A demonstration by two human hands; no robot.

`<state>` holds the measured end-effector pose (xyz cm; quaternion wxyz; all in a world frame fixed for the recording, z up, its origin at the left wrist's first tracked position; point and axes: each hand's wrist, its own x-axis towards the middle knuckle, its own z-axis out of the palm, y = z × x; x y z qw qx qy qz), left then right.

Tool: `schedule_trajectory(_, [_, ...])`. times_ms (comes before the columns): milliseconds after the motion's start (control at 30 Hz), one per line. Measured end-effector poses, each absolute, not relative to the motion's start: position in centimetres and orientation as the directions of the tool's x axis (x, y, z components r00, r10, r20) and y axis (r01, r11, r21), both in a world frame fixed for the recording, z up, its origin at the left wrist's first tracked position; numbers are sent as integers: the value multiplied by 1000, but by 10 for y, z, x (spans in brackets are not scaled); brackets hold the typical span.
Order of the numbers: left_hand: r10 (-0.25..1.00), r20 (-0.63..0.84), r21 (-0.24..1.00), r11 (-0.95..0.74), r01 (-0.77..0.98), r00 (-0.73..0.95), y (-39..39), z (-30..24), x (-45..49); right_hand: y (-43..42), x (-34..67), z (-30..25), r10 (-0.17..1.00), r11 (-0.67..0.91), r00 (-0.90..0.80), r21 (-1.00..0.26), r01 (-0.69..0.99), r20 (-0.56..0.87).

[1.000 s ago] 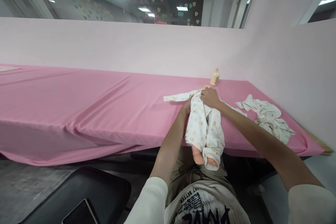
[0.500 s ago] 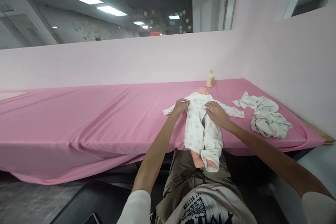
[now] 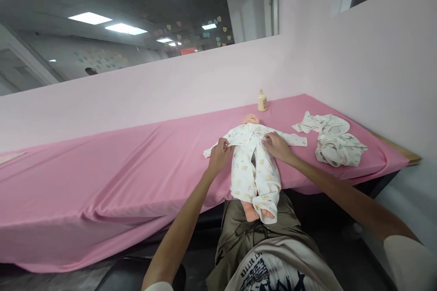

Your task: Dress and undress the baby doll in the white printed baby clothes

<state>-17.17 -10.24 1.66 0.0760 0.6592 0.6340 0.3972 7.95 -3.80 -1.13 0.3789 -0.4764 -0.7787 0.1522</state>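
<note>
A baby doll (image 3: 251, 119) lies on its back, its head toward the wall and its bare feet over the near edge of the table. It wears a white baby romper (image 3: 243, 177) with small yellow prints, the sleeves spread out to both sides. On the doll's left side in the picture, my left hand (image 3: 219, 153) is closed in a pinch on the romper's front edge, drawing a flap of cloth outward. My right hand (image 3: 277, 146) has its fingers bent onto the cloth at the other side of the chest, closed on the romper. One foot sticks out of a trouser leg.
A pink sheet (image 3: 143, 168) covers the long table. A cream pump bottle (image 3: 262, 101) stands by the wall beyond the doll's head. Crumpled white baby clothes (image 3: 336, 138) lie to the right. A black seat (image 3: 126, 275) is at lower left.
My left hand has moved outward to the left from the doll's chest, stretching the romper's flap sideways. My right hand stays at the chest. The camera view has tilted and shifted.
</note>
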Motion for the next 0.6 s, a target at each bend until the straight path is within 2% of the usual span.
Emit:
schedule_trajectory(133, [909,377,615,-102,782,-177,-104,5,-174,-22,74,-21,894,390,-85,-670,632,440])
schedule_trajectory(233, [915,358,620,-83,780,-187,-97,1,-171,-12,73,-25,897,372,-54,-685,626,438])
schedule_trajectory(400, [904,388,524,-55,850,-181,-94,-7,-169,-4,78,-23,854,383,-71,-531,756,516])
schedule_trajectory(500, [907,383,499,-45,865,-174,-97,-13,-171,1,83,-22,861,378,-125,-455,806,493])
schedule_trajectory(600, [923,362,512,-80,855,-130,-102,-16,-172,5,89,-22,877,377,-162,-440,815,453])
